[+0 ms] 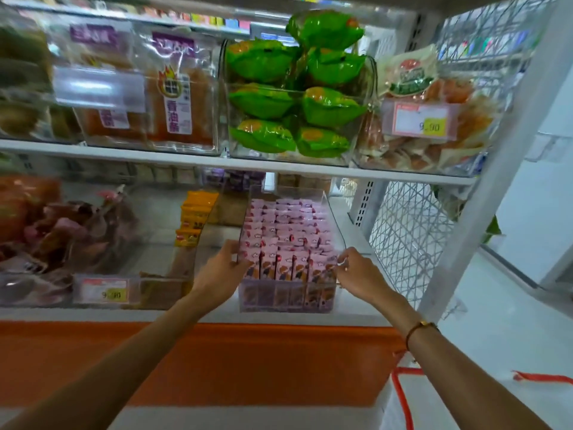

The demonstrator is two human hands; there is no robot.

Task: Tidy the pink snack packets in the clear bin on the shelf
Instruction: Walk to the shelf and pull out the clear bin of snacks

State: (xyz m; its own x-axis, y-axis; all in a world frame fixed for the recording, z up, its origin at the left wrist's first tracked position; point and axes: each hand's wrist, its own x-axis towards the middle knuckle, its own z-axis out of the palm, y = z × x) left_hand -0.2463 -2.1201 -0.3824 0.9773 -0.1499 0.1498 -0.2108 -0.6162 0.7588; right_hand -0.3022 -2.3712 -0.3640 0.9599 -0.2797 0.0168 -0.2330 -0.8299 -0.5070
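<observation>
Flanking clear bin, pink packets: left hand, right hand.

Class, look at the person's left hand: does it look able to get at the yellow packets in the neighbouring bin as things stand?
Probably yes. The left hand grips the pink packets' clear bin, beside the yellow packets. Nothing blocks them, but it must let go first.

White shop shelving with a wire-mesh side panel; orange band below; pale floor at right.
</observation>
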